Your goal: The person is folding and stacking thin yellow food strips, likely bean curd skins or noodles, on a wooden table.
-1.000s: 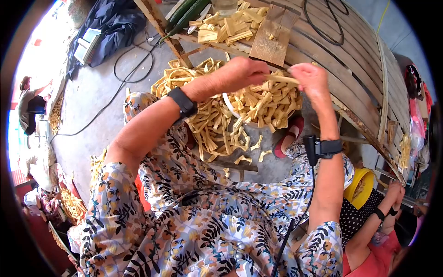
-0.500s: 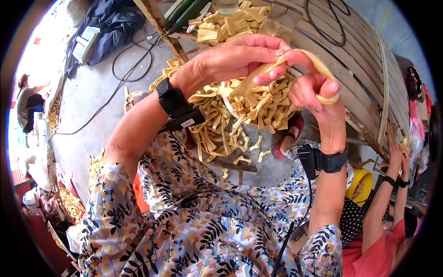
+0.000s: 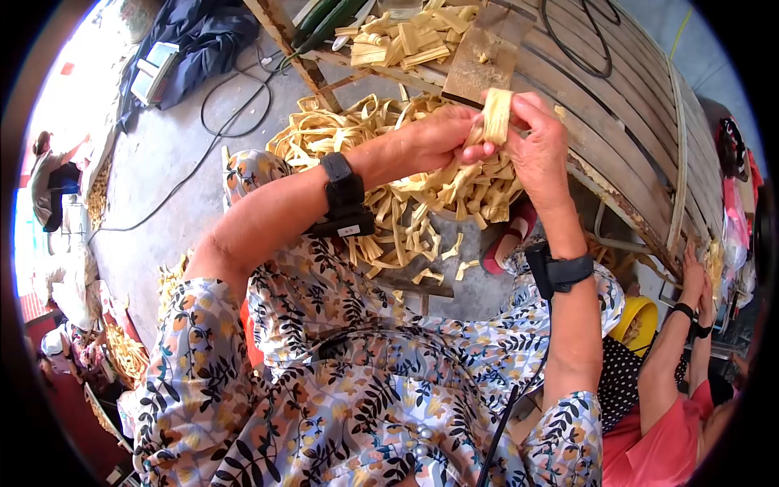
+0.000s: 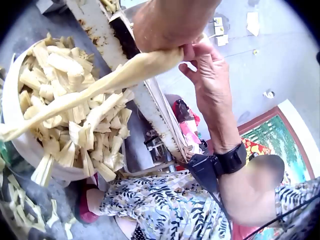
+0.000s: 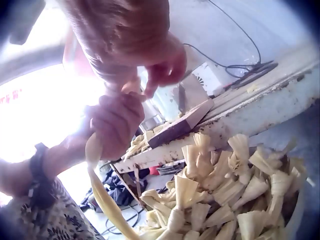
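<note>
Above the pile, both hands meet at a pliable pale-yellow strip that looks like tofu skin. My left hand pinches it from the left, and a long tail of the strip hangs away below that hand in the left wrist view. My right hand pinches a raised loop of the same strip, its fingertips close to the left ones. Under the hands, a white tub is heaped with knotted tofu-skin pieces. Loose long strips lie beside it.
A slatted table with a rusty edge stands ahead, bearing a wooden board, flat yellow pieces and a black cable. Cucumbers lie at its left end. Another person's hands are at the right, near a yellow container.
The hands came apart a little with the strip wrapped round the right fingers, then closed together again. Now a flat loop of strip stands up between them.
</note>
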A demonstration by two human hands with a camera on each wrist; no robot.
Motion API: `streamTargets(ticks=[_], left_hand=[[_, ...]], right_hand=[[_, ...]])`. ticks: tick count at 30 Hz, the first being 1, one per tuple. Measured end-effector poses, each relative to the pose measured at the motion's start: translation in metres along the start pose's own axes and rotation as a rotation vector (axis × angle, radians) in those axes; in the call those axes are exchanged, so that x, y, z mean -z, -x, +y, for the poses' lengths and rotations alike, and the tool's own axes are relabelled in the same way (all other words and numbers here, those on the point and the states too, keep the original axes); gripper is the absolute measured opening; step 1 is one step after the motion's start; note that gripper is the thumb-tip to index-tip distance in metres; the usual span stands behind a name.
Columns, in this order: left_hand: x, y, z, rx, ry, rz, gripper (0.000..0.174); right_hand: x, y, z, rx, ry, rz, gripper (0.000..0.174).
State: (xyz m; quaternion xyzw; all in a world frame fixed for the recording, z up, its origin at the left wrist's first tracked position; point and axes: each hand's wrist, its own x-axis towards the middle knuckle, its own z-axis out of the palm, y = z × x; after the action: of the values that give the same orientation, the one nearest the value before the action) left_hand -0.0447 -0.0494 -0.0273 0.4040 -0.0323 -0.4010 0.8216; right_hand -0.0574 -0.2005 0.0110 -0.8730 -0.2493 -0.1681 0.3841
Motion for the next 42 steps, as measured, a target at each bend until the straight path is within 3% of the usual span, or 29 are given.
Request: streamTargets(ticks=[1, 4, 5, 9, 12, 13, 17, 20, 23, 26, 32, 35, 39, 42], left_hand=[[0.001, 0.001, 0.005, -0.096, -0.011, 0.012, 0.019], [-0.008, 0.008, 0.015, -0.377, -0.358, 0.300, 0.020], [-0.006, 0.009, 0.014, -0.453, -0.499, 0.317, 0.024], [-0.002, 0.019, 0.023, -0.411, -0.681, 0.197, 0.029], [-0.007, 0.021, 0.021, -0.444, -1.044, 0.208, 0.038], [-0.009, 0.021, 0.017, -0.413, -1.124, 0.253, 0.041], [-0.001, 0.012, 0.006, -0.608, -1.258, 0.413, 0.032], [0.012, 0.004, 0.001, -0.567, -1.027, 0.404, 0.033], [0.015, 0.009, 0.011, -0.268, -0.561, 0.400, 0.035], [-0.006, 0.019, 0.012, -0.223, -0.234, 0.332, 0.032], [0.003, 0.021, 0.013, -0.145, -0.424, 0.156, 0.029], [0.009, 0.022, 0.014, -0.143, -0.476, 0.090, 0.027], [0.016, 0.024, 0.014, -0.156, -0.453, 0.040, 0.025], [0.015, 0.022, 0.015, -0.148, -0.487, 0.047, 0.024]], right_hand=[[0.002, -0.002, 0.000, 0.079, 0.209, 0.165, 0.024], [0.000, 0.001, -0.014, -0.283, 0.175, 0.081, 0.022], [-0.009, 0.004, 0.000, -0.373, -0.118, 0.076, 0.016], [-0.012, 0.002, 0.004, -0.540, -0.524, -0.098, 0.012], [-0.020, 0.008, 0.006, -0.524, -0.407, -0.085, 0.011], [-0.021, 0.010, 0.003, -0.470, -0.101, -0.053, 0.012], [-0.028, 0.012, -0.004, -0.406, 0.046, 0.038, 0.012], [-0.033, 0.019, 0.008, -0.408, -0.224, 0.105, 0.010], [-0.014, 0.007, -0.007, -0.501, -0.596, 0.152, 0.007], [-0.004, 0.002, 0.014, -0.591, -0.750, 0.312, 0.006], [-0.001, 0.002, 0.027, -0.775, -0.836, 0.364, 0.009], [0.004, 0.003, 0.040, -0.759, -0.838, 0.192, 0.015], [-0.003, 0.001, 0.013, -0.849, -0.775, 0.033, 0.026], [-0.015, 0.003, 0.008, -0.708, -0.884, -0.134, 0.022]])
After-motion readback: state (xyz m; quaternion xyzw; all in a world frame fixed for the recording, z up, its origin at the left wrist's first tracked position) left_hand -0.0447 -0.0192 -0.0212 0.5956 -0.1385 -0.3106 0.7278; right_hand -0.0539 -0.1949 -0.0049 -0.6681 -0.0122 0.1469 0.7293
